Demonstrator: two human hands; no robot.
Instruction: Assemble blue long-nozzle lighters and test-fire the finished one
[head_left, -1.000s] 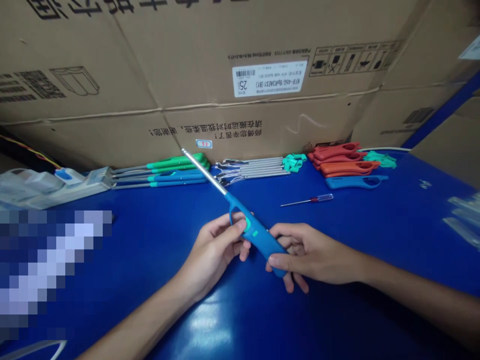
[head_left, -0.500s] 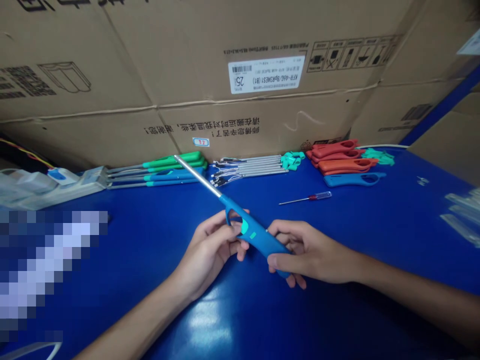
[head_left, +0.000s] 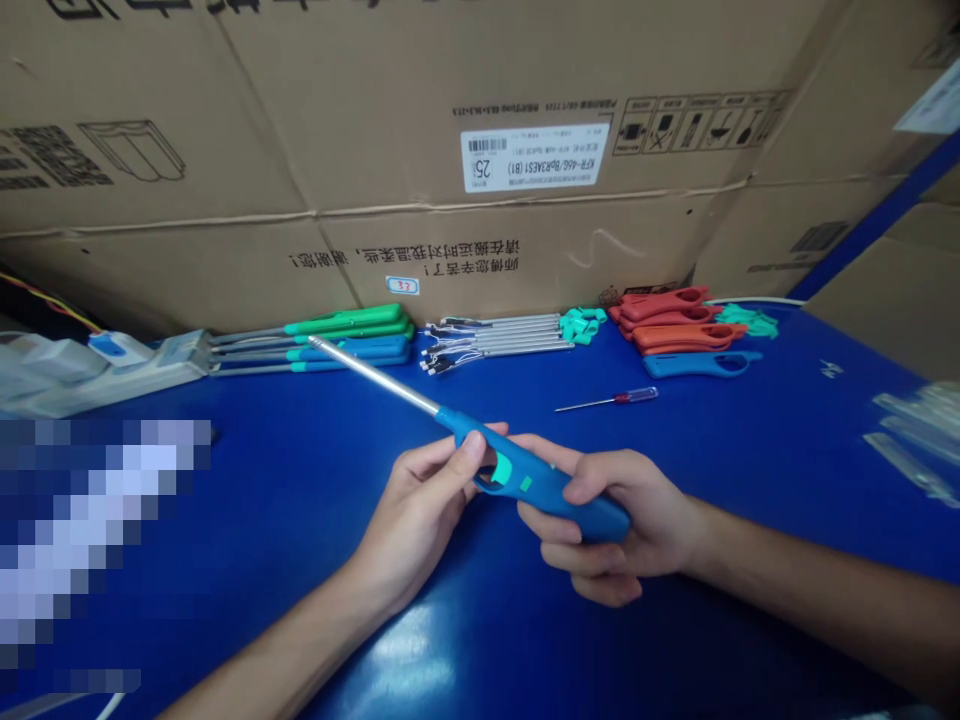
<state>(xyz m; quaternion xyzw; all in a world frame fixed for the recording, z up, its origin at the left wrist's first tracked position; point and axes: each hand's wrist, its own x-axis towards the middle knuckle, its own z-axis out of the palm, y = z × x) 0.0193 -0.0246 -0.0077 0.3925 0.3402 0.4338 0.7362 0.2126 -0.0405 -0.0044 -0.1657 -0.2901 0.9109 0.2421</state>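
A blue long-neck lighter (head_left: 551,497) with a silver metal tube and a turquoise trigger is held above the blue table, its tube slanting up to the left. My left hand (head_left: 424,515) pinches it near the trigger loop, the thumb lying on the front of the body. Around the lower end of the handle, my right hand (head_left: 626,520) is closed, thumb on top and fingers curled underneath. Part of the left fingers is hidden behind the lighter.
Along the cardboard wall (head_left: 375,180) lie finished-looking lighters (head_left: 352,322), metal tubes with wires (head_left: 517,335), turquoise pieces (head_left: 581,325), and red and blue handle shells (head_left: 697,365). A screwdriver (head_left: 615,399) lies in front. Clear plastic pieces (head_left: 919,440) sit right, a power strip (head_left: 142,375) left.
The lighter has tilted flatter, its tube tip swinging left and down. My right hand has shifted its grip, now wrapping further round the handle, and my left thumb has moved up beside the tube's base.
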